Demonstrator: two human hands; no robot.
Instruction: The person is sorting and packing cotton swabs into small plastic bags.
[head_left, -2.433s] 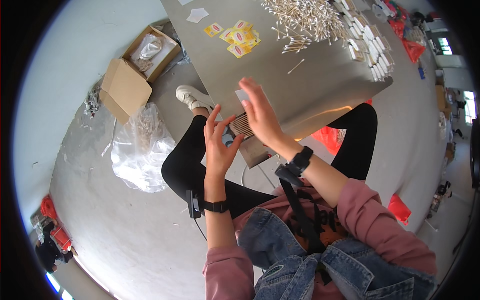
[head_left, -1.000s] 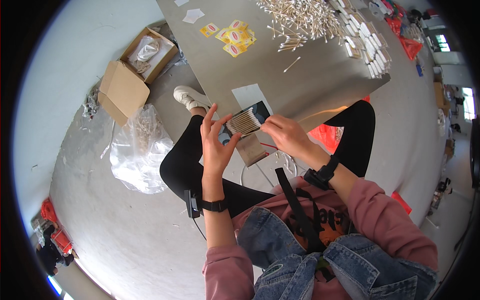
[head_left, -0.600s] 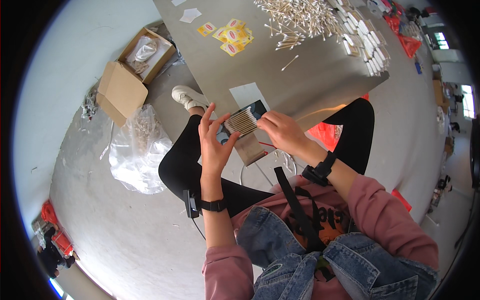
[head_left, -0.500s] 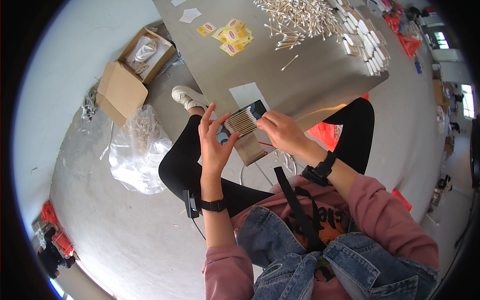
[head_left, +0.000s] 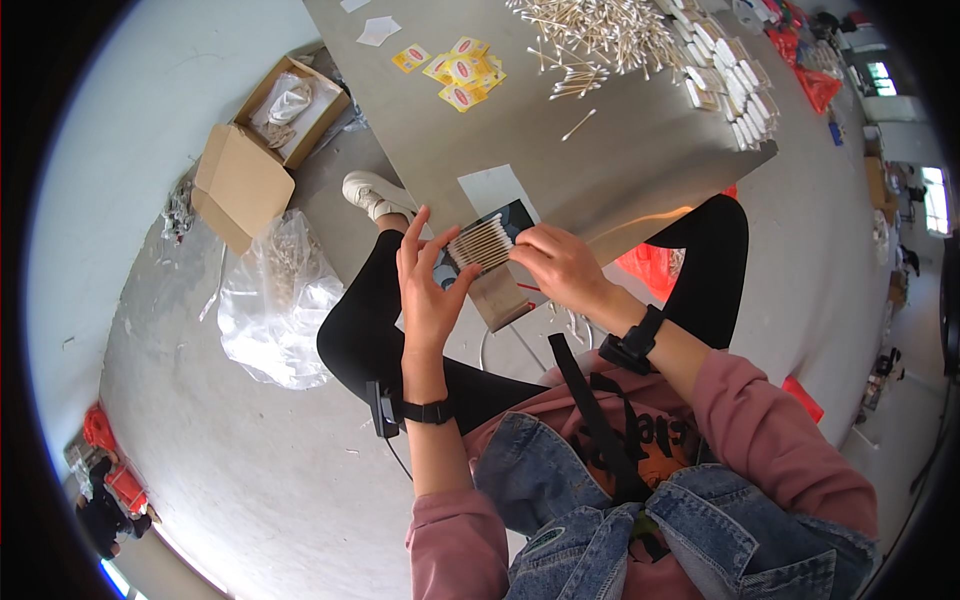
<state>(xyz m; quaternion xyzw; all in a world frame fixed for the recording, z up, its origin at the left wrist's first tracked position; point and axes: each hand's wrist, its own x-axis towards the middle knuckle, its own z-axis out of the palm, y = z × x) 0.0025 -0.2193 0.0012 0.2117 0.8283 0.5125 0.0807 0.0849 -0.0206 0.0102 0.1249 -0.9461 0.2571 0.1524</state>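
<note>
Close to the table's near edge, a flat row of cotton swabs [head_left: 480, 245] lies side by side on a small dark panel [head_left: 516, 216]. My left hand [head_left: 430, 295] brackets the row's left end between thumb and index finger, its other fingers raised and spread. At the right end of the row, the fingers of my right hand [head_left: 562, 265] are pinched together; what is between them is hidden. A tan, shiny plate [head_left: 502, 300] sits just below the row, between my hands.
On the grey table [head_left: 420, 150] are a heap of loose swabs [head_left: 600, 35], stacked white packs [head_left: 735, 90], yellow labels [head_left: 467, 72] and a white sheet [head_left: 498, 190]. An open cardboard box [head_left: 245, 190] and a clear plastic bag [head_left: 275, 320] are on the floor at left.
My right hand has shifted slightly left along the row's right end. My left hand and the swabs look the same.
</note>
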